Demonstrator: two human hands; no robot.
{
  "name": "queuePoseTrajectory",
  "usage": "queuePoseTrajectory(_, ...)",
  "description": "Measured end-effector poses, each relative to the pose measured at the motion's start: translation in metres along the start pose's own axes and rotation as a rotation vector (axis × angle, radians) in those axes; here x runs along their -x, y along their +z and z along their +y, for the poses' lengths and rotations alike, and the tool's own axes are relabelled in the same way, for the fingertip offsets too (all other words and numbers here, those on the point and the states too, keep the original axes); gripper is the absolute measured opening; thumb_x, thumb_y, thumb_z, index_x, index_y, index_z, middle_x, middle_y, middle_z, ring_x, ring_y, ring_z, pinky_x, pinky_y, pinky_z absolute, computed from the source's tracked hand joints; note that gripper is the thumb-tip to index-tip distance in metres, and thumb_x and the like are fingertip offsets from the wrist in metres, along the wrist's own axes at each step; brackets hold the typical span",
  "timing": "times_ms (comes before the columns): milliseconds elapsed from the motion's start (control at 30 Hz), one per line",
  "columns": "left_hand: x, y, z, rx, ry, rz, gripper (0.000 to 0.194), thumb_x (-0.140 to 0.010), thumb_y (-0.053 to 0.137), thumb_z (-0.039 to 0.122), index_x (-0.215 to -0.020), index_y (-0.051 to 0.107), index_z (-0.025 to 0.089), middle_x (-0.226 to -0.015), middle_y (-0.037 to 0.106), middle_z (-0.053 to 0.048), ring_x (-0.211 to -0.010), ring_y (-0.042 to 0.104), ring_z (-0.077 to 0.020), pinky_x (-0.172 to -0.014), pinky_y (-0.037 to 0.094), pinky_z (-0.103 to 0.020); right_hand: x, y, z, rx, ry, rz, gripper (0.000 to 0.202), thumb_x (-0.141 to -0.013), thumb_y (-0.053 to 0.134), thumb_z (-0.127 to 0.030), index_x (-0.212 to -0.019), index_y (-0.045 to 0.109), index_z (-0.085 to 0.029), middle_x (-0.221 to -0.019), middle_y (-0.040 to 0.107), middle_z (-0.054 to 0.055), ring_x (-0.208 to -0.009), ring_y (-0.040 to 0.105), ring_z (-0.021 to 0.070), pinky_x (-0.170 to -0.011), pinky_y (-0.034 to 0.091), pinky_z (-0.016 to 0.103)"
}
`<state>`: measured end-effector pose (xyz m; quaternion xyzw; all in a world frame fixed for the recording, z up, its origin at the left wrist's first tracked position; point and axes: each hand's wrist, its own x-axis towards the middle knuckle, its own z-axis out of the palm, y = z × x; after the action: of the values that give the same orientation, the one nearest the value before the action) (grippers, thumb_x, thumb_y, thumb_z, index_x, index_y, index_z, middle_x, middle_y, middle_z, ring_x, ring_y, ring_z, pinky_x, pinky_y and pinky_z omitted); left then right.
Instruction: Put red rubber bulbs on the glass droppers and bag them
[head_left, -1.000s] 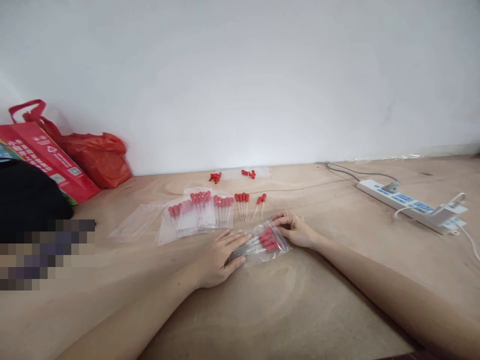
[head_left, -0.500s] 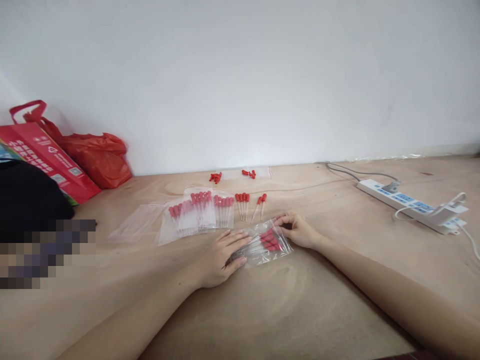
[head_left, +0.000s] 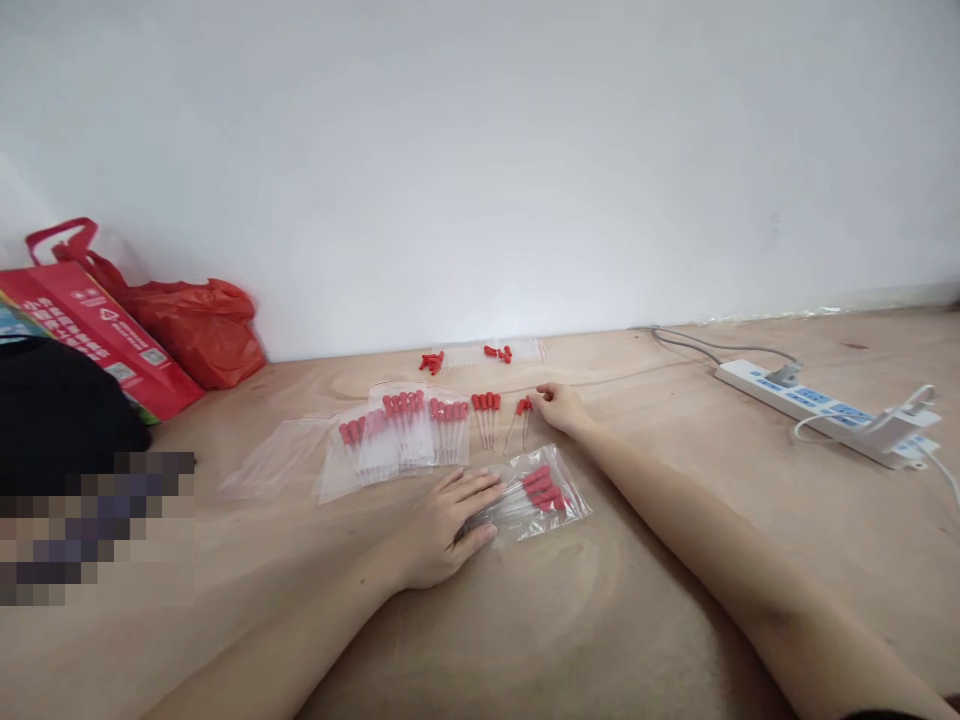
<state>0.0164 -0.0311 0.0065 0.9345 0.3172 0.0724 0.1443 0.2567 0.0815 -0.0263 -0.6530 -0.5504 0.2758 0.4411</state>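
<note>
My left hand (head_left: 454,525) lies flat with its fingers spread, resting on the left end of a clear plastic bag (head_left: 574,510). Inside that bag are several droppers with red bulbs (head_left: 546,488), their thin stems pointing left under my fingers. Beyond the bag, my right hand (head_left: 561,408) has its fingertips closed at the red bulb of a loose dropper (head_left: 526,420). A second loose dropper (head_left: 516,415) stands just left of it. Farther left is a row of several loose droppers (head_left: 486,415).
Bagged droppers (head_left: 405,425) overlap left of centre, beside clear bags (head_left: 281,455). Loose red bulbs (head_left: 431,362) and another bag (head_left: 532,349) lie near the wall. A power strip (head_left: 825,410) with cords sits right. Red bags (head_left: 202,330) and a black item (head_left: 60,420) stand left.
My right hand has left the edge of the clear bag and moved away from me to the loose droppers. My left hand stays on the bag.
</note>
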Motion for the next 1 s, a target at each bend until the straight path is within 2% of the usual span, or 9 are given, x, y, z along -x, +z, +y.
queuePoseTrajectory(100,0.000,-0.002,0.001,0.000,-0.012,-0.014,0.042,-0.088,0.037,0.036,-0.129,0.036,0.026,-0.136,0.035,-0.002,-0.126,0.029,-0.0187,-0.106,0.018,-0.043,-0.013,0.011,-0.001,0.010,0.029,0.034,0.013,-0.063,0.060,-0.030,-0.068,0.063,-0.018,-0.072,0.064,0.004,-0.076,0.058,0.0198,-0.068,0.041,0.029)
queuePoseTrajectory(233,0.000,-0.004,0.003,0.003,-0.018,-0.032,0.042,-0.088,0.037,0.036,-0.128,0.036,0.025,-0.136,0.035,-0.002,-0.126,0.029,-0.0191,-0.106,0.017,-0.044,-0.016,0.008,0.002,-0.075,0.069,0.043,0.012,-0.061,0.061,-0.031,-0.060,0.058,-0.019,-0.060,0.061,0.001,-0.060,0.056,0.0153,-0.056,0.041,0.026)
queuePoseTrajectory(333,0.000,-0.003,0.002,-0.001,-0.009,-0.020,0.041,-0.088,0.037,0.035,-0.128,0.037,0.026,-0.136,0.035,-0.002,-0.126,0.030,-0.0191,-0.106,0.018,-0.044,-0.009,-0.009,0.009,-0.211,0.071,0.041,0.021,-0.066,0.056,-0.039,-0.061,0.054,-0.019,-0.058,0.060,0.000,-0.050,0.051,0.0112,-0.049,0.040,0.023)
queuePoseTrajectory(433,0.000,-0.001,0.000,-0.008,0.002,-0.021,0.041,-0.088,0.036,0.036,-0.128,0.036,0.025,-0.136,0.035,-0.002,-0.126,0.029,-0.0185,-0.106,0.017,-0.043,0.009,-0.036,0.019,-0.350,0.040,0.078,0.030,-0.069,0.053,-0.048,-0.063,0.049,-0.019,-0.062,0.060,0.000,-0.049,0.050,0.0086,-0.050,0.041,0.022)
queuePoseTrajectory(533,0.000,0.001,-0.001,-0.002,0.009,-0.008,0.042,-0.088,0.035,0.037,-0.128,0.036,0.025,-0.136,0.036,-0.002,-0.126,0.029,-0.0187,-0.106,0.017,-0.043,0.034,-0.061,0.033,-0.470,0.015,0.129,0.036,-0.064,0.057,-0.055,-0.065,0.047,-0.020,-0.060,0.057,-0.001,-0.051,0.050,0.0083,-0.052,0.043,0.021)
queuePoseTrajectory(600,0.000,0.001,-0.001,-0.005,0.006,-0.002,0.042,-0.088,0.035,0.037,-0.128,0.036,0.026,-0.136,0.035,-0.001,-0.126,0.029,-0.0190,-0.106,0.018,-0.043,0.051,-0.071,0.040,-0.650,0.011,0.159,0.037,-0.058,0.065,-0.052,-0.064,0.049,-0.020,-0.058,0.056,-0.003,-0.051,0.049,0.0074,-0.051,0.041,0.020)
queuePoseTrajectory(767,0.000,-0.002,0.003,-0.017,-0.011,-0.013,0.041,-0.088,0.036,0.036,-0.128,0.037,0.025,-0.135,0.036,-0.002,-0.125,0.030,-0.0189,-0.106,0.018,-0.043,0.075,-0.067,0.040,-0.802,0.056,0.143,0.034,-0.056,0.071,-0.046,-0.065,0.051,-0.019,-0.059,0.058,-0.003,-0.052,0.049,0.0061,-0.050,0.040,0.017)
queuePoseTrajectory(900,0.000,-0.003,0.004,-0.019,-0.009,-0.023,0.041,-0.088,0.037,0.035,-0.128,0.037,0.025,-0.135,0.036,-0.002,-0.125,0.030,-0.0182,-0.106,0.017,-0.043,0.078,-0.060,0.031,-0.812,0.054,0.163,0.033,-0.058,0.070,-0.046,-0.068,0.052,-0.020,-0.062,0.058,-0.003,-0.055,0.050,0.0064,-0.053,0.040,0.018)
queuePoseTrajectory(1000,0.001,-0.002,0.002,-0.020,-0.001,-0.025,0.041,-0.088,0.036,0.035,-0.128,0.036,0.025,-0.136,0.036,-0.002,-0.126,0.029,-0.0179,-0.106,0.017,-0.044,0.077,-0.064,0.032,-0.802,0.015,0.224,0.032,-0.060,0.068,-0.046,-0.067,0.051,-0.020,-0.061,0.057,-0.004,-0.054,0.049,0.0068,-0.052,0.039,0.019)
